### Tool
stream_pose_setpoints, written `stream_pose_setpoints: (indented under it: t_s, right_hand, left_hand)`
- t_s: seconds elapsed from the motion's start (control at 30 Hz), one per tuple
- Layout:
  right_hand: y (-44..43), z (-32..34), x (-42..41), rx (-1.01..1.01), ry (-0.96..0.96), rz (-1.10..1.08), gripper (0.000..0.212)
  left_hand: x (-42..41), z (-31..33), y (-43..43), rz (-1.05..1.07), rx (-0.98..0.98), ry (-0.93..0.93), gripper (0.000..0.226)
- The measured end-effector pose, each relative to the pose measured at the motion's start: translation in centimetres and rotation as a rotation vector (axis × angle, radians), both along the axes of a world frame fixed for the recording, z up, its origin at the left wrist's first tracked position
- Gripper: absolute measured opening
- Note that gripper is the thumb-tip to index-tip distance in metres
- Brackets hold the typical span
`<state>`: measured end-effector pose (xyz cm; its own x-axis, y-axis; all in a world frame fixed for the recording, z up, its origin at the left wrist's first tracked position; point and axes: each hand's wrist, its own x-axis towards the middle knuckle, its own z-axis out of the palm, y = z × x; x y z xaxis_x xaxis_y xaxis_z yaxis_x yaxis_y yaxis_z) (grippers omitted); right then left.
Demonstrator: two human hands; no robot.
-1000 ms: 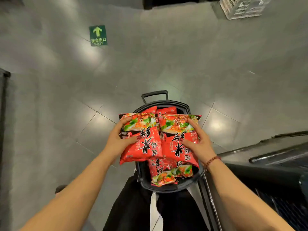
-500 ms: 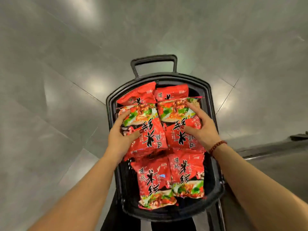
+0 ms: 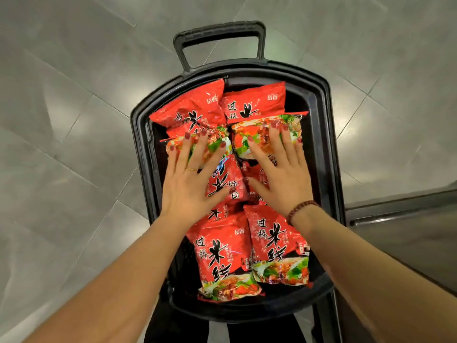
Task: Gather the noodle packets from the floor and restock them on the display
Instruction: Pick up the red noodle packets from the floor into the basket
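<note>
A black shopping basket (image 3: 321,134) stands on the grey floor below me, filled with several red noodle packets (image 3: 222,251). My left hand (image 3: 190,179) lies flat with straight fingers on a packet in the middle left of the basket. My right hand (image 3: 279,174), with a bead bracelet at the wrist, lies flat on the packet beside it (image 3: 262,132). Two more packets (image 3: 252,100) lie at the far end, two others (image 3: 277,246) at the near end. Both hands press down on the pile and grip nothing.
The basket's pull handle (image 3: 220,35) sticks out at the far end. Grey floor tiles (image 3: 74,144) surround the basket. A dark metal shelf edge (image 3: 400,219) runs along the right. My dark trousers (image 3: 173,330) show below the basket.
Both hands held a packet each by its side and lowered them into the basket; now the fingers are straight and lie flat on top. The view has moved closer to the basket.
</note>
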<state>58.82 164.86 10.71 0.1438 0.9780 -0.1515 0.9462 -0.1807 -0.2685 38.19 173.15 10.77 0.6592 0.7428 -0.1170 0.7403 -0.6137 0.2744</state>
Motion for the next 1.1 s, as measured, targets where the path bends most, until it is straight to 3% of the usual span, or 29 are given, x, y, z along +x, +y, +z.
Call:
stream_pose_setpoints:
  t_s: [0.23, 0.43, 0.6, 0.8, 1.1]
  right_hand:
    - [0.4, -2.5, 0.0, -0.117, -0.061, -0.037, 0.089]
    - [-0.3, 1.0, -0.9, -0.129, -0.051, -0.116, 0.079]
    - [-2.3, 10.4, -3.0, 0.018, 0.057, -0.4, 0.063]
    - [-7.7, 22.8, -7.7, 0.02, 0.037, -0.763, 0.072]
    - [-20.7, 37.1, -17.0, 0.07, -0.005, -1.309, 0.067]
  left_hand:
    - [0.2, -2.7, 0.8, -0.014, -0.049, 0.087, 0.087]
    - [0.7, 0.3, 1.6, -0.102, -0.1, 0.111, 0.084]
    - [0.1, 8.9, 2.9, -0.279, -0.127, -0.024, 0.066]
    - [1.1, 22.0, 2.7, -0.619, -0.114, -0.13, 0.057]
    - [4.6, 36.9, -6.9, -1.142, -0.088, -0.161, 0.06]
